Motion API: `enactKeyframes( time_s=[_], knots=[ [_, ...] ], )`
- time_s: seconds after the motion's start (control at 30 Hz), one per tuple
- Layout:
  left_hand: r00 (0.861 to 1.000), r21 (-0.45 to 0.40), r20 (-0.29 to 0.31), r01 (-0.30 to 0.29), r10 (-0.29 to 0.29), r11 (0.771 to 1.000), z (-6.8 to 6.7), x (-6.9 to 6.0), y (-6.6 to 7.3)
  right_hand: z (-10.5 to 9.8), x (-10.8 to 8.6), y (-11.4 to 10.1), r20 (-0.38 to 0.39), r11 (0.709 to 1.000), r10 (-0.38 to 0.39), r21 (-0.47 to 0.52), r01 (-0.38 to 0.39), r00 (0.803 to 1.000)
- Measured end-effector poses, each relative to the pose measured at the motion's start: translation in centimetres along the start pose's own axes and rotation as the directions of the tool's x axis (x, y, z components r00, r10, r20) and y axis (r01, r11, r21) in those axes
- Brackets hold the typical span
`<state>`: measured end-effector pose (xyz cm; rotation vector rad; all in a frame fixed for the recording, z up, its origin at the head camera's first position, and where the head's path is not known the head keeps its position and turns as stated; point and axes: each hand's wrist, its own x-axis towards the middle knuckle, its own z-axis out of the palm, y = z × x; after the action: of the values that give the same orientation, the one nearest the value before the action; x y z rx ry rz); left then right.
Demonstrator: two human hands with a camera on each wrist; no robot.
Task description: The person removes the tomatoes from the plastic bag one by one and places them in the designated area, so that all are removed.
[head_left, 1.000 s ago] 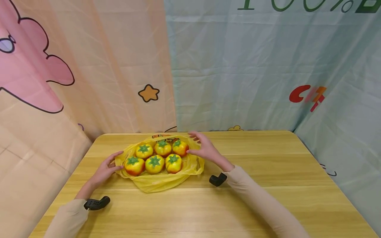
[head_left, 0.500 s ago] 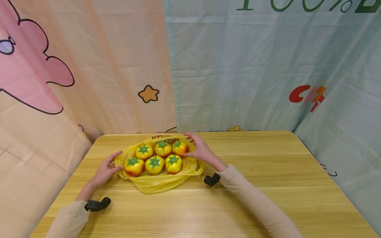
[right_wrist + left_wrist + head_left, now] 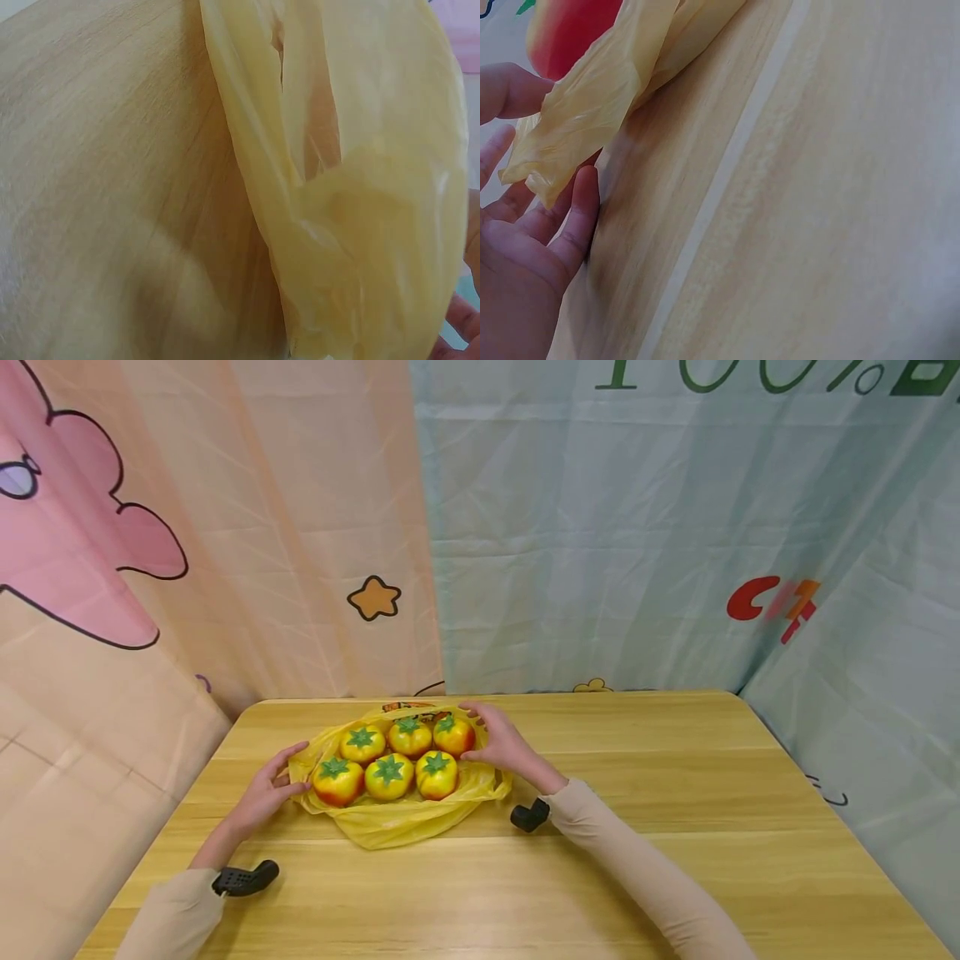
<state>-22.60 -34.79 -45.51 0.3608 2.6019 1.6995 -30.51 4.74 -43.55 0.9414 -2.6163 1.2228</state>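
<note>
Several yellow-and-red fruits (image 3: pixel 390 777) with green star-shaped leaf tops, like persimmons or tomatoes, lie in two rows on a spread yellow plastic bag (image 3: pixel 390 828). At the bag's left edge is my left hand (image 3: pixel 262 792), thumb and fingers spread apart. In the left wrist view, the bag's edge (image 3: pixel 592 112) lies between the thumb and the fingers (image 3: pixel 577 225) without a visible grip. My right hand (image 3: pixel 510 747) stands at the bag's right end, thumb and fingers parted beside the back-right fruit (image 3: pixel 454 737). Bag film (image 3: pixel 375 240) hides much of it in the right wrist view.
The wooden table (image 3: pixel 645 877) carries the bag on its left half, near the back edge. Printed curtains (image 3: pixel 570 543) hang behind and along the sides. Black wrist devices (image 3: pixel 246 878) sit on both sleeves.
My right hand has moved a little to the left, closer to the back-right fruit. The left hand, the bag and the fruits look nearly the same.
</note>
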Motion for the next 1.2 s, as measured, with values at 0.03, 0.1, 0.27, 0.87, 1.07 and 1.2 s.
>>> enactKeyframes(
  time_s=[0.03, 0.1, 0.27, 0.87, 1.07, 1.2],
  knots=[
    [1.000, -0.001, 0.000, 0.001, -0.001, 1.000, 0.0, 0.0, 0.0, 0.1, 0.0, 0.0, 0.001, 1.000, 0.004, -0.002, -0.004, 1.000],
    [1.000, -0.006, -0.002, 0.003, -0.003, 1.000, 0.0, 0.0, -0.1, 0.2, 0.0, 0.1, 0.004, 1.000, 0.009, -0.002, -0.009, 1.000],
    [1.000, -0.023, -0.008, 0.006, -0.006, 1.000, 0.0, -0.2, -0.1, 0.4, 0.0, 0.2, 0.014, 1.000, 0.024, -0.008, -0.024, 1.000],
    [1.000, -0.027, 0.005, 0.011, -0.011, 1.000, -0.1, -0.1, 0.0, 1.2, -0.1, 0.6, 0.010, 0.997, 0.007, -0.078, -0.006, 1.000],
    [1.000, -0.026, 0.006, 0.010, -0.010, 1.000, -0.1, -0.1, -0.1, 1.5, 0.0, 0.4, 0.013, 0.993, 0.082, -0.082, -0.080, 0.997],
    [1.000, -0.035, 0.007, 0.004, -0.003, 0.999, -0.1, -0.1, -0.1, 1.7, 0.0, 0.4, 0.002, 0.991, 0.102, -0.084, -0.101, 0.995]
  ],
)
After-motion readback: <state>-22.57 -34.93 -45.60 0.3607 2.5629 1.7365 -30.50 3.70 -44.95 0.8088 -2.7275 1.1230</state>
